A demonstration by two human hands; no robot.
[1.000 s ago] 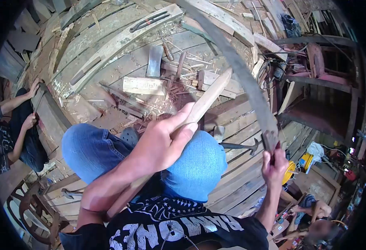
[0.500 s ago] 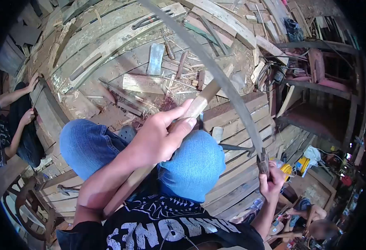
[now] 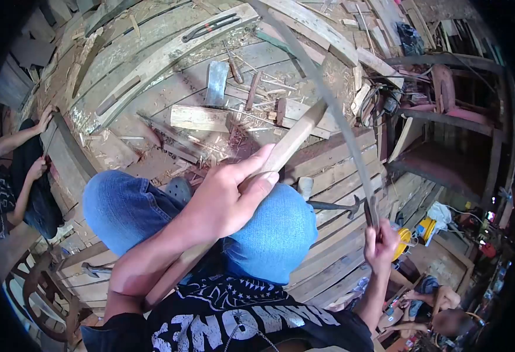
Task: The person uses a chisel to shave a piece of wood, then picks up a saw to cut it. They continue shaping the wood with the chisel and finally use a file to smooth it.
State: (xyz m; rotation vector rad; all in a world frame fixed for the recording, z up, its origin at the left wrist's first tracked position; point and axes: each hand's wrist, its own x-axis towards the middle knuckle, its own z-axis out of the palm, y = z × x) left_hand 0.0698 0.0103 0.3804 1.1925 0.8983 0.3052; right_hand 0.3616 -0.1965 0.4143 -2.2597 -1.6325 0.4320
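- Left hand (image 3: 222, 196) closes round the wooden stick (image 3: 295, 138), seemingly steadying it; the stick's rear runs under the forearm, perhaps for bracing.
- Right hand (image 3: 382, 243), right of the stick, grips the long blade (image 3: 342, 120) by its handle; the blade passes the stick's tip, contact unclear.
- The left fingers sit behind the stick's tip, likely for safety.

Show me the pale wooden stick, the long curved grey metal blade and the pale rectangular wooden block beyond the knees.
Pale wooden stick (image 3: 293, 138): head view, length beyond the left hand (image 3: 234, 192).
Long curved grey metal blade (image 3: 350, 139): head view, lower half.
Pale rectangular wooden block (image 3: 201, 119): head view, middle of upper face.
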